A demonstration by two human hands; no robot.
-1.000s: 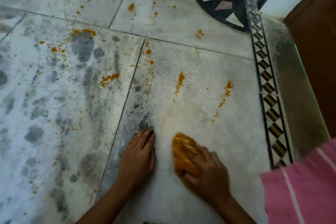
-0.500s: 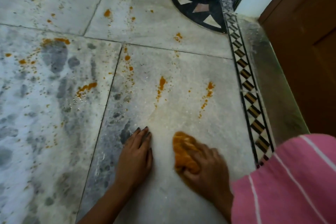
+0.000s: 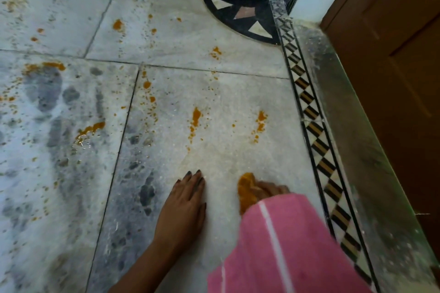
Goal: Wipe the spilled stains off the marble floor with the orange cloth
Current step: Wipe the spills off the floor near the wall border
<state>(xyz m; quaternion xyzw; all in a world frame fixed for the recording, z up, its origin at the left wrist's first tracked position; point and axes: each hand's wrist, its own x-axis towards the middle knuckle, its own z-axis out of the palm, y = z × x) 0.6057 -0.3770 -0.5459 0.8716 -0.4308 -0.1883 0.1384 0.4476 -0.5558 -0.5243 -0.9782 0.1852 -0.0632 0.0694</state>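
The right hand [image 3: 271,190] has its grip clenched around the orange cloth [image 3: 246,191], bunched up and pressed to the marble floor [image 3: 226,93]. Only the fingers show; a pink striped sleeve [image 3: 281,245] covers the rest of that hand and part of the cloth. Just beside it lies the left hand [image 3: 184,207], released and flat, palm down on the same slab with fingers together, grasping nothing.

The marble around the cloth looks pale with a faint yellowish smear. Further out on that slab sit two orange streaks: the nearer stain [image 3: 195,119] ahead of the left hand, and a second stain [image 3: 260,121] ahead of the cloth, both apart from it. Smaller orange spots [image 3: 147,84] run along the slab's left joint, and a wet orange puddle [image 3: 89,129] lies on the next slab to the left, among grey mottling. A black-and-tan checkered border [image 3: 319,140] runs along the right, with a dark inlaid quarter-circle [image 3: 242,16] at the corner and a brown wooden door [image 3: 392,54] beyond.
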